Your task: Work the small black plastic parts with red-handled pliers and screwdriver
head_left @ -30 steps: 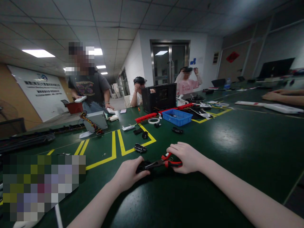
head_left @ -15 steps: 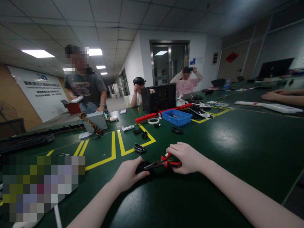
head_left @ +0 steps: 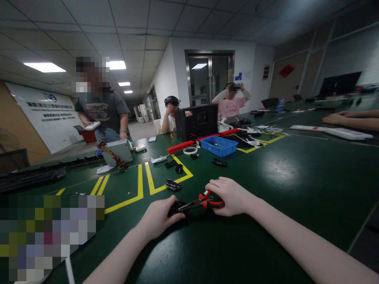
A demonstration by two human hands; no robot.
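My right hand (head_left: 226,196) is closed on the red-and-black handles of a pair of long-nose pliers (head_left: 213,204). The handles stand somewhat apart, and the jaws point left. My left hand (head_left: 162,213) grips a small black part (head_left: 174,209) between thumb and fingers, just above the green table (head_left: 251,236). The plier tips reach this black part; whether they pinch it is too dark to tell. Most of the part is hidden by my fingers. Just beyond my left hand, a black plastic piece (head_left: 173,184) lies by the yellow tape.
Further off are more black pieces (head_left: 219,162), a blue bin (head_left: 218,146), a white tape ring (head_left: 190,150), red strips (head_left: 180,147) and a black computer case (head_left: 197,122). A grey power supply (head_left: 120,153) with cables stands left. Several people are around the table.
The view has shifted slightly, so the scene sits a little further left. Both hands keep the same hold on the pliers and the black part. The standing person leans slightly left.
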